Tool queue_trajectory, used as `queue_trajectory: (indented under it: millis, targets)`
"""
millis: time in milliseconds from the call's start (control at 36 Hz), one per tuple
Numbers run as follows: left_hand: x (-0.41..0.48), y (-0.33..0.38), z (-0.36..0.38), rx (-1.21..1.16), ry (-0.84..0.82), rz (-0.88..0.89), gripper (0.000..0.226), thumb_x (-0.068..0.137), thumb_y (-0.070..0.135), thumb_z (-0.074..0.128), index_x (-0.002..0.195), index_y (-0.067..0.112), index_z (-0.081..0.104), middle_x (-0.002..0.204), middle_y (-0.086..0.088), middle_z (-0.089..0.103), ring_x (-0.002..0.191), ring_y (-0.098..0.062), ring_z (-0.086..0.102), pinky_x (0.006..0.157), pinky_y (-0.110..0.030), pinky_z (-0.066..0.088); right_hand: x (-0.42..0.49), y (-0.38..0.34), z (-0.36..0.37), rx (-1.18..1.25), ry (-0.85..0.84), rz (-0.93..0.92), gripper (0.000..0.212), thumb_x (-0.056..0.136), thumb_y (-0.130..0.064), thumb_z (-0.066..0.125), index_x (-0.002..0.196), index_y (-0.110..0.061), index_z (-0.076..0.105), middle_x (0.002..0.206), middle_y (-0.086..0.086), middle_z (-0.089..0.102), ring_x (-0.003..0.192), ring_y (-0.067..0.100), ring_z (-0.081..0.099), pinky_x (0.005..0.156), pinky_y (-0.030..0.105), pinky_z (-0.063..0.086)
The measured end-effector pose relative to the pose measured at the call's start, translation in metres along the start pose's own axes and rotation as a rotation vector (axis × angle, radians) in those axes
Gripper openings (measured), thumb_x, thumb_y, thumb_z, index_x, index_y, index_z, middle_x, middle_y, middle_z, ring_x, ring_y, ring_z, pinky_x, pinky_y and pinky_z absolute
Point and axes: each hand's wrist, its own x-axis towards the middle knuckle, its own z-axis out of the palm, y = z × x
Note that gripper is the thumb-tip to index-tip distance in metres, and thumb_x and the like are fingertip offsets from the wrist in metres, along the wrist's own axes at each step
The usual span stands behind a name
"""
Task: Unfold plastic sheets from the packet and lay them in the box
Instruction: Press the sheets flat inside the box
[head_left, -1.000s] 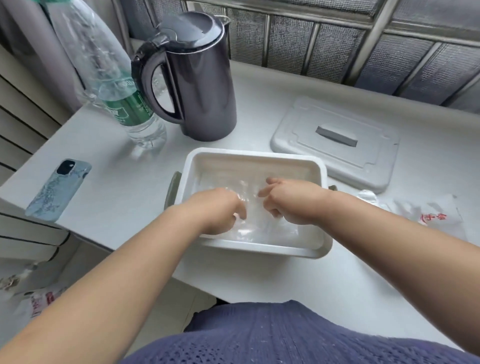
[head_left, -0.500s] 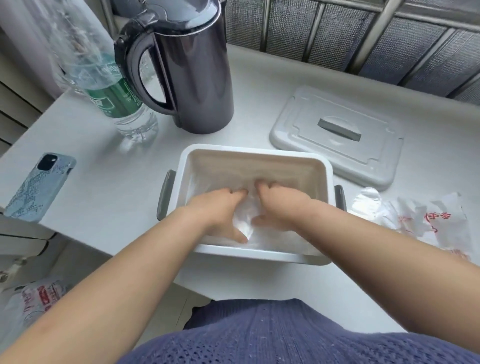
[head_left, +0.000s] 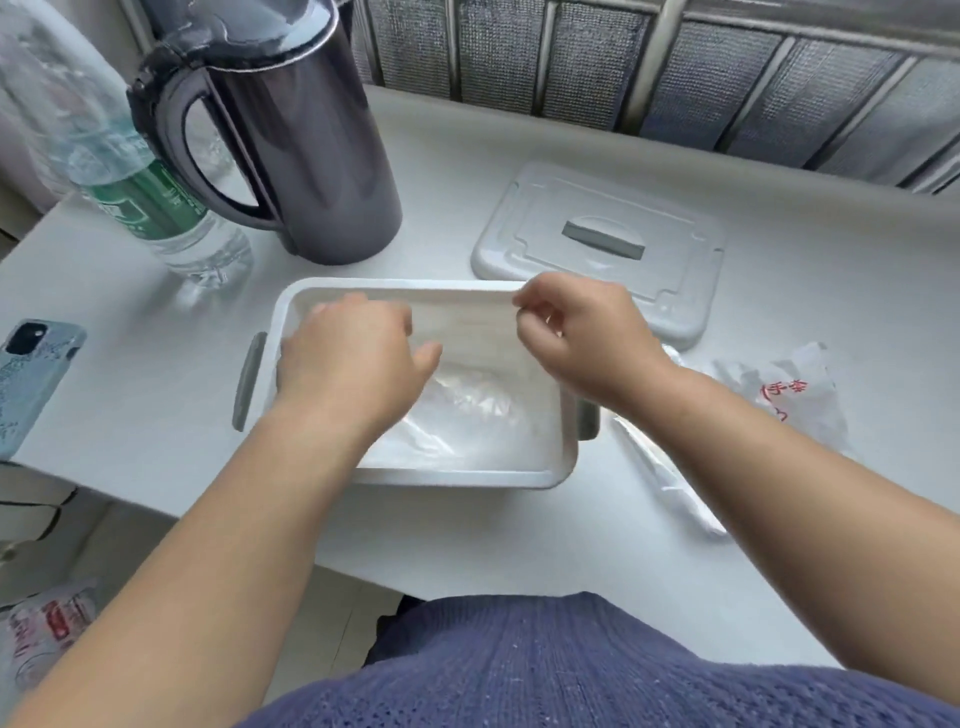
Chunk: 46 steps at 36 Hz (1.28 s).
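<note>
The white box (head_left: 457, 475) with grey side handles sits on the table in front of me. A clear, crinkled plastic sheet (head_left: 467, 410) lies inside it and runs up the far wall. My left hand (head_left: 353, 358) is over the box's left half, fingers stretched forward onto the sheet near the far left corner. Curled over the far right rim, my right hand (head_left: 576, 338) pinches the sheet's edge between thumb and forefinger. The white packet (head_left: 779, 395) with red print lies to the right of the box. A folded clear sheet (head_left: 670, 478) lies beside it.
The box's grey-white lid (head_left: 597, 244) lies behind the box on the right. A dark kettle (head_left: 291, 156) and a green-labelled water bottle (head_left: 135, 192) stand at the back left. A phone (head_left: 31, 374) lies near the left table edge. A barred window runs along the back.
Both hands have come up from the bottom of the box and moved apart. The left went to the far left corner, the right to the far right rim, spreading the sheet.
</note>
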Motion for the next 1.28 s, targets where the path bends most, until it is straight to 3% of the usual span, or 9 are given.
queue_trajectory:
  millis: [111, 222, 333, 500, 694, 861, 1028, 1167, 1278]
  targets:
    - [-0.021, 0.058, 0.008, -0.256, 0.271, 0.245, 0.03, 0.091, 0.042, 0.053, 0.109, 0.021, 0.065, 0.1, 0.0, 0.062, 0.096, -0.024, 0.057, 0.071, -0.033, 0.044, -0.029, 0.04, -0.029, -0.006, 0.127, 0.096, 0.017, 0.084, -0.007, 0.056, 0.095, -0.009, 0.069, 0.074, -0.009, 0.056, 0.072, 0.014, 0.051, 0.073, 0.027, 0.042]
    - [-0.036, 0.114, 0.035, -0.372, 0.416, 0.525, 0.032, 0.083, 0.036, 0.048, 0.089, 0.012, 0.068, 0.079, -0.003, 0.063, 0.072, -0.027, 0.062, 0.055, -0.031, 0.048, -0.061, 0.084, -0.053, -0.079, 0.025, 0.25, 0.022, 0.088, -0.013, 0.052, 0.104, -0.014, 0.067, 0.085, -0.004, 0.062, 0.083, 0.018, 0.056, 0.081, 0.03, 0.045]
    - [-0.058, 0.166, 0.08, -0.4, 0.34, 0.679, 0.029, 0.083, 0.03, 0.048, 0.095, 0.014, 0.07, 0.083, -0.003, 0.064, 0.073, -0.026, 0.062, 0.06, -0.027, 0.043, -0.094, 0.123, -0.07, -0.181, -0.171, 0.349, 0.03, 0.091, -0.013, 0.046, 0.117, -0.015, 0.061, 0.115, 0.002, 0.064, 0.108, 0.02, 0.055, 0.081, 0.027, 0.038]
    - [-0.071, 0.185, 0.152, -0.142, -0.261, 0.424, 0.051, 0.09, 0.05, 0.052, 0.128, 0.017, 0.048, 0.126, 0.0, 0.049, 0.116, -0.022, 0.046, 0.081, -0.034, 0.046, -0.13, 0.154, -0.07, -0.167, -0.532, 0.436, 0.059, 0.09, -0.009, 0.044, 0.146, -0.019, 0.03, 0.152, 0.001, 0.032, 0.137, 0.016, 0.032, 0.105, 0.023, 0.026]
    - [-0.061, 0.19, 0.165, -0.159, -0.099, 0.313, 0.023, 0.097, 0.023, 0.041, 0.091, 0.012, 0.061, 0.1, -0.006, 0.062, 0.093, -0.031, 0.058, 0.064, -0.034, 0.04, -0.136, 0.166, -0.075, -0.008, -0.444, 0.39, 0.073, 0.082, -0.01, 0.053, 0.148, -0.02, 0.024, 0.15, 0.001, 0.033, 0.137, 0.015, 0.032, 0.102, 0.017, 0.023]
    - [-0.042, 0.181, 0.141, -0.561, 0.01, 0.043, 0.015, 0.09, 0.027, 0.058, 0.092, 0.021, 0.071, 0.094, 0.003, 0.072, 0.091, -0.021, 0.064, 0.08, -0.032, 0.049, -0.127, 0.166, -0.075, -0.009, -0.489, 0.342, 0.09, 0.079, -0.028, 0.071, 0.15, -0.022, 0.016, 0.153, 0.0, 0.025, 0.139, 0.013, 0.026, 0.101, 0.016, 0.022]
    - [-0.058, 0.193, 0.162, -0.323, -0.317, 0.334, 0.048, 0.084, 0.047, 0.063, 0.124, 0.021, 0.057, 0.126, 0.004, 0.051, 0.119, -0.015, 0.047, 0.095, -0.033, 0.043, -0.129, 0.168, -0.073, -0.048, -0.648, 0.286, 0.101, 0.076, -0.022, 0.071, 0.151, -0.023, 0.003, 0.157, -0.002, 0.01, 0.143, 0.009, 0.01, 0.104, 0.014, 0.015]
    - [-0.058, 0.199, 0.173, -0.108, -0.174, 0.451, 0.028, 0.094, 0.027, 0.048, 0.112, 0.012, 0.064, 0.125, 0.004, 0.055, 0.113, -0.021, 0.049, 0.079, -0.029, 0.046, -0.136, 0.174, -0.084, -0.042, -0.605, 0.287, 0.098, 0.078, -0.02, 0.069, 0.151, -0.018, 0.005, 0.156, -0.001, 0.015, 0.143, 0.01, 0.014, 0.098, 0.009, 0.015]
    - [-0.049, 0.197, 0.167, -0.161, -0.103, 0.35, 0.021, 0.094, 0.018, 0.046, 0.086, 0.009, 0.063, 0.097, -0.004, 0.063, 0.091, -0.03, 0.059, 0.068, -0.035, 0.044, -0.14, 0.183, -0.086, -0.124, -0.506, 0.284, 0.085, 0.081, -0.02, 0.065, 0.15, -0.017, 0.015, 0.15, 0.002, 0.03, 0.136, 0.016, 0.029, 0.097, 0.016, 0.024]
